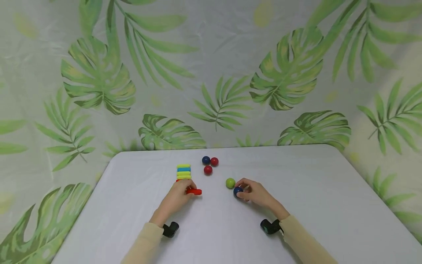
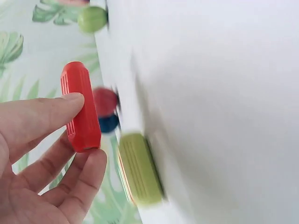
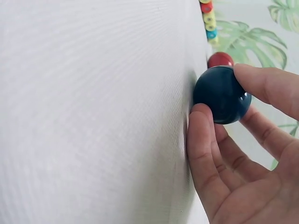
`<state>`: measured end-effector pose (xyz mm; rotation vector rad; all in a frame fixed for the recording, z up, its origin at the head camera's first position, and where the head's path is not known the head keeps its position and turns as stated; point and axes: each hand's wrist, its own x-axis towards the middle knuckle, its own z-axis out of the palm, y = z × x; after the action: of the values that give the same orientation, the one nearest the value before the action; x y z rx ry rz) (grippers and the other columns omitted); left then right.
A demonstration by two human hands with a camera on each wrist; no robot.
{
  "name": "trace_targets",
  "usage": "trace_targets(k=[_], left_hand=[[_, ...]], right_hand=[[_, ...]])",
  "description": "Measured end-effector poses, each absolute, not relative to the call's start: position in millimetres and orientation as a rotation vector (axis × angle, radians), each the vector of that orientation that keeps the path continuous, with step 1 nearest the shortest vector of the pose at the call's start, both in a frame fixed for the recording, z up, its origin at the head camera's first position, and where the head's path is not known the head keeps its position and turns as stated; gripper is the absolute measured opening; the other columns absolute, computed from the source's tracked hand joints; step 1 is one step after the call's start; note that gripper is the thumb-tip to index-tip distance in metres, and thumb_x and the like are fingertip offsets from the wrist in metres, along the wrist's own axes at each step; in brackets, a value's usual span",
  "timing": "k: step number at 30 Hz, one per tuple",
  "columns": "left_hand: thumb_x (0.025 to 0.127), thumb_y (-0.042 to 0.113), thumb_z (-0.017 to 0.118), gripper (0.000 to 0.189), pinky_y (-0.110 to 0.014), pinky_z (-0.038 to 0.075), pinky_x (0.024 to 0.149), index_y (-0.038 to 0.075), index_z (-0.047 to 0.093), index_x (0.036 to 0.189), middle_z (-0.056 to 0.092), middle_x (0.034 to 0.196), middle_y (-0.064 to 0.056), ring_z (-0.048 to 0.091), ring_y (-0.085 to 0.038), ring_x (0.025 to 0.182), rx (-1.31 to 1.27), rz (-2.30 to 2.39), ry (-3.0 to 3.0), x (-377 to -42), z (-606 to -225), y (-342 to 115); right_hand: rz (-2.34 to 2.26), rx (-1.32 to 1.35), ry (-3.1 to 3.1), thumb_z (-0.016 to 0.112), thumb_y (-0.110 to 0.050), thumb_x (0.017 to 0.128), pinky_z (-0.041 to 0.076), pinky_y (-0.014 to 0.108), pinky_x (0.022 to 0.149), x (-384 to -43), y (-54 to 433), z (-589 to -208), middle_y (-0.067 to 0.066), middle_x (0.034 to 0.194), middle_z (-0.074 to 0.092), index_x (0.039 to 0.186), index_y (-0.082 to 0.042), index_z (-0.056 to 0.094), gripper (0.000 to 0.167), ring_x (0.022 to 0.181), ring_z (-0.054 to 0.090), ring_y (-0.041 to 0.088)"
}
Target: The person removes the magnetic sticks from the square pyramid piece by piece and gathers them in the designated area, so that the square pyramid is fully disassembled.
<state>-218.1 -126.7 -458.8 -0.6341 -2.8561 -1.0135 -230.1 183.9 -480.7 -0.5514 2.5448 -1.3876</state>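
Between thumb and fingertips my left hand (image 1: pixel 179 194) pinches a red ridged cylinder (image 2: pixel 80 109), held above the white table in the left wrist view. Just beyond that hand lies a row of similar cylinders, with a blue one (image 1: pixel 184 169) among yellow-green ones; the near end of the row is partly hidden by the hand. My right hand (image 1: pixel 258 193) holds a dark blue ball (image 3: pixel 222 94) between thumb and fingers, low by the tabletop. A green ball (image 1: pixel 230 183) sits just beyond and left of the held ball.
Farther back on the white table (image 1: pixel 316 183), another dark blue ball (image 1: pixel 206 160) and two red balls, one behind (image 1: pixel 214 161) and one in front (image 1: pixel 208 170), stand in a small cluster. A leaf-patterned cloth (image 1: pixel 221 66) hangs behind the table.
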Motion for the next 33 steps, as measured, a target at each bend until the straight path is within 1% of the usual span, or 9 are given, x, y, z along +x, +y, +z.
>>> trace_targets(k=[5, 9, 14, 18, 21, 26, 31, 33], left_hand=[[0.078, -0.003, 0.075, 0.017, -0.037, 0.047, 0.08, 0.009, 0.067, 0.088, 0.056, 0.088, 0.001, 0.052, -0.021, 0.087, -0.516, -0.9, -2.836, -214, -462, -154], [0.075, -0.006, 0.075, 0.02, -0.038, 0.047, 0.079, 0.008, 0.067, 0.085, 0.055, 0.085, 0.002, 0.052, -0.022, 0.087, -0.509, -0.879, -2.84, -214, -467, -163], [0.076, -0.007, 0.075, 0.021, -0.037, 0.048, 0.078, 0.009, 0.064, 0.084, 0.054, 0.086, 0.001, 0.053, -0.022, 0.086, -0.514, -0.902, -2.832, -215, -471, -160], [0.075, -0.007, 0.076, 0.022, -0.035, 0.048, 0.076, 0.009, 0.064, 0.083, 0.053, 0.085, 0.002, 0.052, -0.02, 0.084, -0.505, -0.892, -2.831, -216, -472, -157], [0.075, -0.006, 0.077, 0.022, -0.035, 0.048, 0.076, 0.009, 0.064, 0.083, 0.053, 0.084, 0.002, 0.051, -0.019, 0.083, -0.507, -0.886, -2.831, -216, -472, -155], [0.075, -0.006, 0.076, 0.021, -0.034, 0.048, 0.074, 0.009, 0.064, 0.083, 0.053, 0.083, 0.002, 0.051, -0.018, 0.081, -0.536, -0.894, -2.83, -219, -474, -153], [0.077, -0.003, 0.076, 0.019, -0.034, 0.049, 0.074, 0.011, 0.065, 0.085, 0.055, 0.084, 0.003, 0.055, -0.018, 0.082, -0.538, -1.024, -2.834, -219, -475, -158], [0.078, -0.002, 0.075, 0.018, -0.034, 0.049, 0.075, 0.012, 0.066, 0.086, 0.056, 0.085, 0.003, 0.056, -0.017, 0.083, -0.528, -1.095, -2.829, -219, -474, -161]], right_hand=[[-1.407, -0.573, 2.513, 0.067, -0.015, 0.09, 0.053, 0.032, 0.059, -232, 186, -478, 0.012, 0.101, 0.057, 0.116, -0.003, 0.058, 0.029, 0.071, 0.057, 0.02], [-1.459, -0.552, 2.483, 0.066, -0.017, 0.091, 0.053, 0.036, 0.06, -236, 189, -473, 0.014, 0.102, 0.057, 0.117, -0.002, 0.058, 0.031, 0.072, 0.058, 0.022], [-1.53, -0.47, 2.513, 0.067, -0.022, 0.091, 0.052, 0.037, 0.068, -246, 187, -461, 0.013, 0.104, 0.059, 0.117, -0.005, 0.059, 0.032, 0.078, 0.058, 0.023], [-1.507, -0.442, 2.59, 0.066, -0.023, 0.091, 0.05, 0.035, 0.072, -259, 181, -457, 0.013, 0.108, 0.059, 0.118, -0.007, 0.059, 0.032, 0.083, 0.056, 0.023], [-1.437, -0.433, 2.645, 0.065, -0.022, 0.091, 0.047, 0.033, 0.07, -273, 175, -459, 0.014, 0.109, 0.06, 0.118, -0.007, 0.059, 0.031, 0.085, 0.056, 0.023], [-1.385, -0.372, 2.625, 0.067, -0.018, 0.09, 0.049, 0.031, 0.068, -296, 162, -467, 0.016, 0.109, 0.06, 0.117, -0.006, 0.06, 0.03, 0.088, 0.058, 0.023], [-1.366, -0.351, 2.577, 0.066, -0.013, 0.09, 0.052, 0.031, 0.069, -303, 153, -472, 0.018, 0.11, 0.06, 0.115, -0.003, 0.059, 0.027, 0.085, 0.059, 0.023], [-1.361, -0.341, 2.569, 0.065, -0.013, 0.091, 0.053, 0.032, 0.07, -302, 153, -471, 0.018, 0.112, 0.059, 0.117, -0.003, 0.059, 0.028, 0.086, 0.06, 0.024]])
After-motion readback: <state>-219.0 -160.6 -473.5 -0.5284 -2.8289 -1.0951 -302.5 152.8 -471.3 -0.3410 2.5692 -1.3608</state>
